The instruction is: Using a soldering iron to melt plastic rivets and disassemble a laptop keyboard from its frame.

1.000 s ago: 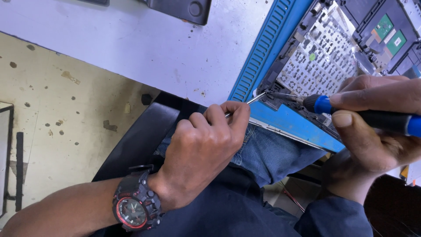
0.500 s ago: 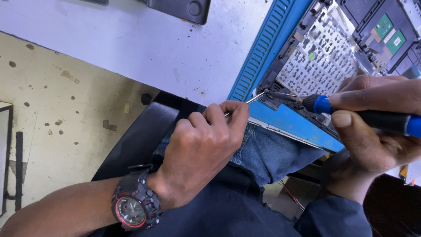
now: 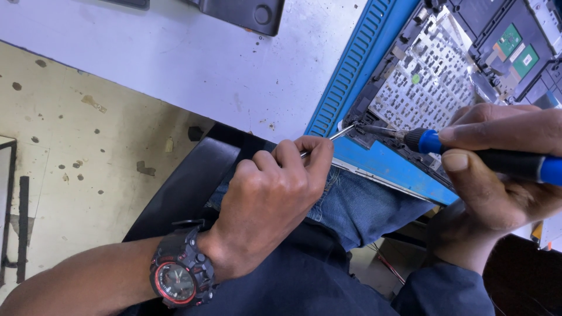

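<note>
At centre frame the left hand [image 3: 266, 202] pinches slim tweezers [image 3: 339, 134]; the right hand [image 3: 503, 175], at right, grips a blue-and-black screwdriver [image 3: 468, 152], both tips meeting on the opened laptop [image 3: 433, 88], upper right on the worktop [image 3: 193, 58]

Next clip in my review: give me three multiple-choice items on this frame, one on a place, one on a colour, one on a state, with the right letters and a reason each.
1. Where does the tip of the screwdriver rest?
A. on the floor
B. at the near edge of the opened laptop chassis
C. on the wristwatch

2. What colour is the mat under the chassis?
A. blue
B. green
C. yellow

3. What is the left hand doing?
A. lying open and flat
B. gripping the watch
C. pinching thin tweezers toward the chassis edge

Answers:
1 B, the tip meets the chassis corner.
2 A, its ribbed border is blue.
3 C, the fingers are closed on a thin metal tool while the right hand holds the screwdriver.
</note>
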